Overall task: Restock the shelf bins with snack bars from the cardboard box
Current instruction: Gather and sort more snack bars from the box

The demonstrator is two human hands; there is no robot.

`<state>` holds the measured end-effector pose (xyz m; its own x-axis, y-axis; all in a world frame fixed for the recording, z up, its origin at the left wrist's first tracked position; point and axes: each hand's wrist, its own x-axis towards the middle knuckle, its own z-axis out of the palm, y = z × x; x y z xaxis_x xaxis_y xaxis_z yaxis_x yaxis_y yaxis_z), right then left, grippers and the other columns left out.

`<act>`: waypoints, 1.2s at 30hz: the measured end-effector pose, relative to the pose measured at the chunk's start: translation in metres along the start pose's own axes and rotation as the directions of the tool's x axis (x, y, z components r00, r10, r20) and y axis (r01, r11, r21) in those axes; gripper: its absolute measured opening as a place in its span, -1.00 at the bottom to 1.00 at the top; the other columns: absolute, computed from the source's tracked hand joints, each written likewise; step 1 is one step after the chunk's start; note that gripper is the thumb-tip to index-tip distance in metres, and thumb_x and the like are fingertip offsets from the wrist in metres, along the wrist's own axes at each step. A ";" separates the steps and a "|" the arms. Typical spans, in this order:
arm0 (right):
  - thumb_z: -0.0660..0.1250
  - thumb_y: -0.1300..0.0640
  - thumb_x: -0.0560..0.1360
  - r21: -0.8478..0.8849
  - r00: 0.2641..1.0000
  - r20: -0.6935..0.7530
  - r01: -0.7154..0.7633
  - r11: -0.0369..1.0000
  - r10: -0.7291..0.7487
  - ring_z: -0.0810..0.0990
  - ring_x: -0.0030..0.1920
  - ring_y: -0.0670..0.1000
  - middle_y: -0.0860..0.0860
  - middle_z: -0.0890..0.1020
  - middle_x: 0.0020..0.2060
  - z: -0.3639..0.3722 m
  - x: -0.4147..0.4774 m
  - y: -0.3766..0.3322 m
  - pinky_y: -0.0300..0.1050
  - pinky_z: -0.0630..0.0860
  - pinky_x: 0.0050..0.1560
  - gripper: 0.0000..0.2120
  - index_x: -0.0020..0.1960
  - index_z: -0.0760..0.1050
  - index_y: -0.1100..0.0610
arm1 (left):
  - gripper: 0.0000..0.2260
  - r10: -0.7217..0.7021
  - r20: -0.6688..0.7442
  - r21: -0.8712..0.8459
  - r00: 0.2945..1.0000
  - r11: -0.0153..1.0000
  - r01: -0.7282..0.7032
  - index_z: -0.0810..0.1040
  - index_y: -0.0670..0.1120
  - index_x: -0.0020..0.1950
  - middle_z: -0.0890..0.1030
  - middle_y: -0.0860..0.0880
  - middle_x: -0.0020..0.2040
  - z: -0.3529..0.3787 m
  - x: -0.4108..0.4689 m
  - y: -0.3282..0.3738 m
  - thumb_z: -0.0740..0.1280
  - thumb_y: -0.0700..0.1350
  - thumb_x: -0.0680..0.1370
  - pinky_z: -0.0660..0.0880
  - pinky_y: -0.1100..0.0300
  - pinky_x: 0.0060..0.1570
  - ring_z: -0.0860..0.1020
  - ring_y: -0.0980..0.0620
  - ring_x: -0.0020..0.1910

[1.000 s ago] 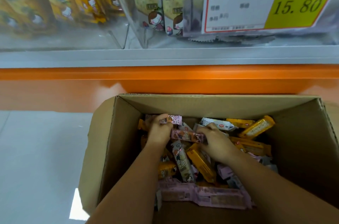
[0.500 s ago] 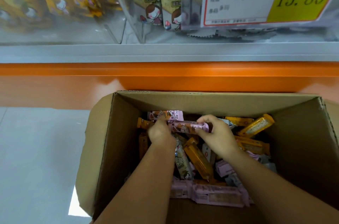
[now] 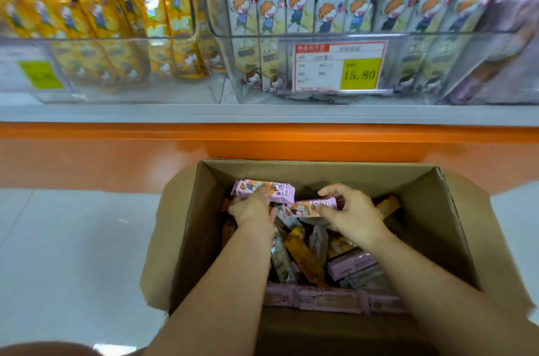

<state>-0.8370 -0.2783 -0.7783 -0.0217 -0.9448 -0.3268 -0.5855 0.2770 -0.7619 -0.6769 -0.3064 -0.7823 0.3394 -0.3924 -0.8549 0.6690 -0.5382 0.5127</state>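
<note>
Snack bars lie gripped in left hand and right hand.

In the cardboard box on the floor lie snack bars; behind, on the shelf, left bin beside right bin

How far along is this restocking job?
Done: the shelf bins above look mostly full. In hand: the left hand grips pink bars, the right hand pinches another pink bar. Left: shelving these, plus many loose bars in the cardboard box.
</note>
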 end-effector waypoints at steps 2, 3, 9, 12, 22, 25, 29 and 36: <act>0.42 0.15 0.44 -0.041 1.000 -0.016 0.020 0.999 -0.021 0.50 -0.28 -0.11 -0.07 0.56 -0.15 -0.016 -0.014 -0.008 -0.29 0.37 -0.29 -0.79 0.04 0.54 -0.04 | -0.41 0.082 0.036 0.006 0.996 0.997 -0.082 0.24 -0.05 0.40 0.48 -0.16 0.21 -0.007 -0.016 0.006 0.43 -0.32 0.46 0.56 0.00 0.02 0.54 -0.10 0.09; 0.42 0.16 0.44 -0.059 0.999 -0.027 0.028 0.998 -0.029 0.49 -0.28 -0.11 -0.06 0.56 -0.16 -0.024 -0.021 -0.013 -0.30 0.37 -0.27 -0.79 0.05 0.55 -0.03 | -0.37 0.110 0.063 0.012 0.992 0.994 -0.111 0.21 -0.02 0.41 0.49 -0.16 0.16 -0.010 -0.027 0.010 0.42 -0.33 0.46 0.57 -0.01 0.03 0.55 -0.07 0.01; 0.39 0.15 0.48 -0.011 0.984 -0.179 0.005 1.000 -0.007 0.52 -0.11 -0.04 -0.03 0.57 -0.07 -0.071 -0.052 -0.051 -0.27 0.37 -0.19 -0.89 0.01 0.59 0.08 | -0.41 0.175 0.249 0.062 0.953 0.979 -0.196 0.24 0.07 0.38 0.51 -0.14 0.10 -0.017 -0.092 0.022 0.37 -0.36 0.49 0.57 0.03 -0.09 0.54 0.03 -0.23; 0.39 0.19 0.48 0.257 0.980 -0.190 0.000 0.966 0.050 0.54 -0.30 -0.01 0.08 0.58 -0.15 -0.088 -0.067 -0.073 -0.21 0.49 -0.21 -0.95 -0.12 0.54 0.08 | -0.52 0.182 0.350 0.085 0.919 0.971 -0.225 0.33 0.06 0.25 0.54 -0.12 0.12 -0.021 -0.117 0.024 0.38 -0.35 0.48 0.55 0.08 -0.16 0.57 -0.01 -0.08; 0.35 0.28 0.50 0.259 0.984 0.039 0.156 0.953 -0.171 0.61 -0.32 -0.11 0.07 0.56 -0.18 -0.135 -0.128 -0.128 -0.34 0.50 -0.27 -0.66 0.21 0.43 0.03 | -0.45 0.270 0.647 0.105 0.713 0.895 -0.434 0.27 0.07 0.36 0.58 -0.11 0.14 -0.022 -0.192 0.035 0.38 -0.30 0.49 0.53 -0.08 0.09 0.59 -0.07 0.09; 0.34 0.32 0.50 0.168 0.967 0.065 0.231 0.958 -0.245 0.62 -0.32 -0.13 0.10 0.53 -0.15 -0.149 -0.133 -0.138 -0.39 0.49 -0.29 -0.63 0.23 0.41 0.04 | -0.53 0.308 0.715 0.125 0.627 0.826 -0.549 0.26 0.05 0.32 0.59 -0.06 0.13 -0.020 -0.213 0.044 0.35 -0.27 0.53 0.57 0.00 -0.02 0.61 -0.03 0.06; 0.38 0.18 0.48 -0.058 0.939 -0.013 0.343 0.937 -0.344 0.57 -0.09 -0.10 -0.02 0.55 -0.08 -0.169 -0.136 -0.145 -0.29 0.50 -0.08 -0.64 0.22 0.40 -0.07 | -0.60 0.354 0.774 0.109 0.525 0.743 -0.661 0.30 0.01 0.27 0.57 -0.03 0.16 -0.010 -0.237 0.057 0.36 -0.23 0.52 0.55 -0.13 0.08 0.61 -0.02 0.05; 0.37 -0.01 0.48 0.028 0.837 -0.269 0.501 0.865 -0.476 0.58 -0.04 -0.07 -0.13 0.57 -0.06 -0.209 -0.142 -0.149 -0.22 0.53 -0.06 -0.85 0.02 0.45 -0.11 | -0.56 0.443 0.846 0.056 0.299 0.483 -0.874 0.27 0.11 0.22 0.49 0.08 0.19 0.026 -0.279 0.068 0.42 -0.17 0.49 0.59 0.00 0.03 0.59 0.00 0.09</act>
<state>-0.9155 -0.2217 -0.5013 0.0431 -0.9699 0.2397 -0.4949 -0.2291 -0.8382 -0.7433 -0.2524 -0.5068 -0.1617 -0.9861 0.0393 -0.0101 0.0414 0.9991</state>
